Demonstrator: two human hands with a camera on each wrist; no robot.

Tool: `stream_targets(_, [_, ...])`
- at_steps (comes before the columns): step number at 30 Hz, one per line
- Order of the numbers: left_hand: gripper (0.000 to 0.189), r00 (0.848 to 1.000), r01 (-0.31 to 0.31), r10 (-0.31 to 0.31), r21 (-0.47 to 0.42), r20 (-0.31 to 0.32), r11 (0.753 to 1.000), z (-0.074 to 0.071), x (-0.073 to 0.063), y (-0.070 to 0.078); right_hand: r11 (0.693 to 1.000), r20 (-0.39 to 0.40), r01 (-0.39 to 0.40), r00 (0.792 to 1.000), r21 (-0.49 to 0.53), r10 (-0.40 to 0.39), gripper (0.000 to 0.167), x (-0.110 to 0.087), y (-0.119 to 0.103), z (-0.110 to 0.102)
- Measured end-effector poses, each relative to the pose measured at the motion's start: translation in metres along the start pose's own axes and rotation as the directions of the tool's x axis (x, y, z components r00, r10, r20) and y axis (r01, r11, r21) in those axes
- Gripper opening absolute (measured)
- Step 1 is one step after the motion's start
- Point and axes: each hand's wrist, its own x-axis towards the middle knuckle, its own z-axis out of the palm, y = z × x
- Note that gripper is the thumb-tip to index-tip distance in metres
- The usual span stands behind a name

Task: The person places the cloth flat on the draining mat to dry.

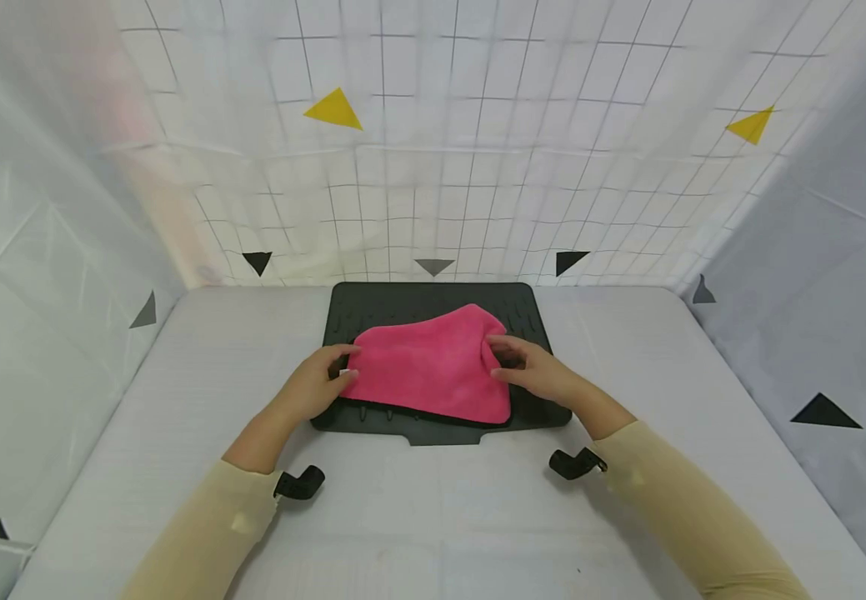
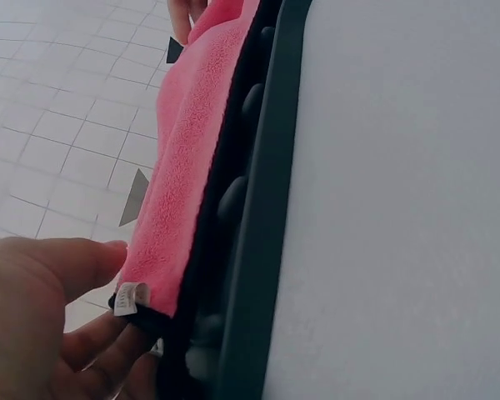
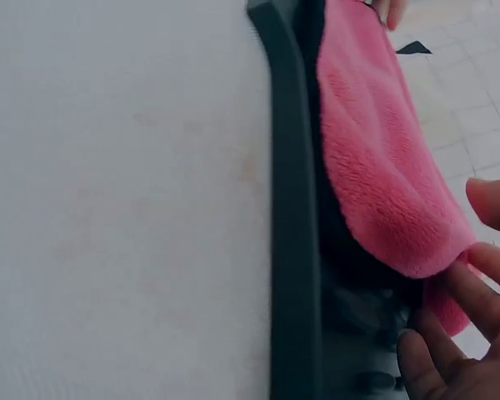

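A pink plush cloth with a dark underside lies across a black ridged mat. In the left wrist view, a small white label sticks out at the cloth's end. My left hand is at the cloth's left edge, thumb tip at the pink side and fingers below the dark border. At the right edge is my right hand, where the cloth bends into a fold. In the right wrist view, its fingers touch that folded edge while the thumb stands apart from it.
The mat lies on a white table and has a short tab at its front. Behind rises a white gridded curtain with yellow and black triangles. A black wrist device sits at the left sleeve, another at the right.
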Motion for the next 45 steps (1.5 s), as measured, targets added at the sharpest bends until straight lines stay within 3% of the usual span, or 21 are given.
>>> stream_targets(6, [0.044, 1.0, -0.002, 0.002, 0.021, -0.013, 1.0, 0.001, 0.0, -0.001, 0.998, -0.014, -0.015, 1.0, -0.061, 0.014, 0.058, 0.004, -0.003, 0.002])
stream_targets(10, [0.046, 1.0, 0.017, -0.017, 0.001, -0.003, 1.0, 0.002, 0.004, -0.002, 0.997, -0.133, -0.081, 0.988, 0.021, 0.083, 0.048, 0.006, 0.0, -0.005])
stream_targets(13, [0.05, 0.999, 0.041, -0.041, -0.037, -0.001, 0.998, 0.001, 0.01, -0.001, 0.985, -0.184, -0.141, 0.97, 0.102, 0.158, 0.051, 0.01, 0.003, -0.013])
stream_targets(18, [0.052, 0.995, 0.1, -0.101, -0.115, -0.002, 0.988, -0.002, 0.03, -0.002, 0.97, -0.141, -0.227, 0.961, 0.083, 0.237, 0.061, 0.025, 0.004, -0.02])
stream_targets(22, [0.053, 0.988, 0.153, -0.15, -0.144, 0.034, 0.978, -0.002, 0.048, -0.001, 0.961, -0.117, -0.277, 0.954, 0.025, 0.278, 0.062, 0.039, 0.003, -0.02])
stream_targets(26, [0.053, 0.984, 0.169, -0.163, -0.098, 0.067, 0.981, -0.001, 0.061, 0.001, 0.96, -0.115, -0.279, 0.954, -0.007, 0.277, 0.058, 0.047, 0.001, -0.019])
stream_targets(30, [0.045, 0.99, 0.141, -0.135, -0.12, 0.05, 0.983, -0.001, 0.064, 0.003, 0.971, -0.179, -0.239, 0.955, 0.008, 0.236, 0.045, 0.049, 0.001, -0.018])
stream_targets(33, [0.039, 0.996, 0.09, -0.092, -0.177, -0.002, 0.98, -0.001, 0.059, 0.006, 0.982, -0.234, -0.188, 0.954, 0.019, 0.187, 0.039, 0.043, -0.002, -0.023])
stream_targets(36, [0.04, 0.995, 0.035, -0.054, -0.215, -0.085, 0.976, -0.003, 0.048, 0.009, 0.989, -0.29, -0.142, 0.949, -0.034, 0.126, 0.037, 0.033, -0.009, -0.032])
stream_targets(40, [0.039, 0.971, -0.021, -0.043, -0.26, -0.235, 0.965, -0.005, 0.033, 0.013, 0.981, -0.357, -0.113, 0.933, -0.157, 0.05, 0.032, 0.021, -0.019, -0.039])
stream_targets(43, [0.033, 0.945, -0.027, -0.046, -0.218, -0.324, 0.975, -0.005, 0.025, 0.016, 0.969, -0.355, -0.115, 0.934, -0.218, 0.031, 0.027, 0.016, -0.021, -0.039])
stream_targets(45, [0.028, 0.947, 0.02, -0.06, -0.128, -0.315, 0.992, -0.003, 0.022, 0.015, 0.956, -0.304, -0.119, 0.952, -0.267, 0.034, 0.022, 0.017, -0.019, -0.036])
